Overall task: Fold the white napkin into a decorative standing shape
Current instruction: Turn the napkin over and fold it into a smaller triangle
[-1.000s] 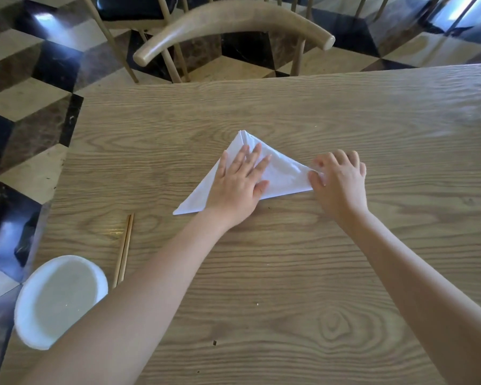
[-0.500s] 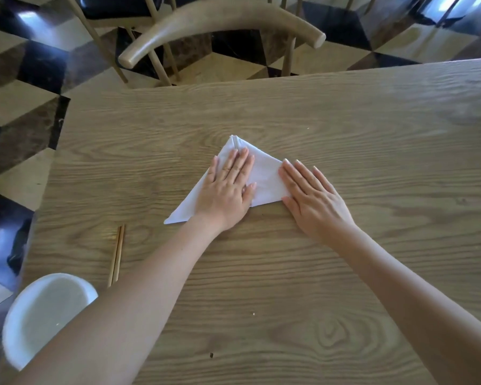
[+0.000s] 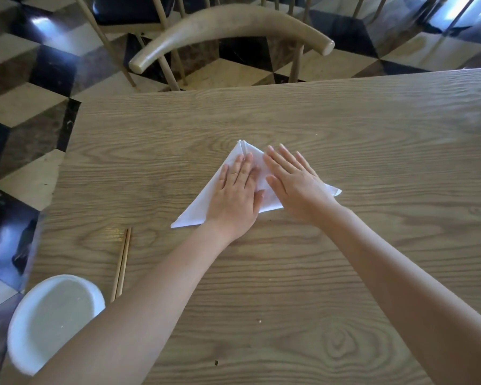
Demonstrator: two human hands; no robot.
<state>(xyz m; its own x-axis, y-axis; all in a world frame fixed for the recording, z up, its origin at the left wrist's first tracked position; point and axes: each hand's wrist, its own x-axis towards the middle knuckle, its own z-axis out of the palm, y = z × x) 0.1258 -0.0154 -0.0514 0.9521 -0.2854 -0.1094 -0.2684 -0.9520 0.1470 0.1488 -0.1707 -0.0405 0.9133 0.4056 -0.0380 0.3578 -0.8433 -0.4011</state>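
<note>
Napkin (image 3: 264, 177) lies as a flat triangle mid-surface (image 3: 345, 129), apex pointing away. Our left hand (image 3: 238, 195) and right hand (image 3: 295, 187) press it, palms flat, fingers spread, gripping nothing.

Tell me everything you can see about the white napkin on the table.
The white napkin looks like thin cloth or paper, folded into a flat triangle. Its apex points away from the person and shows several stacked layer edges. One corner points toward the chopsticks, the other sticks out beyond the right hand. It lies flat on the wooden table, not yet standing. The left hand and the right hand press on it, palms down, and cover most of its middle.
</note>
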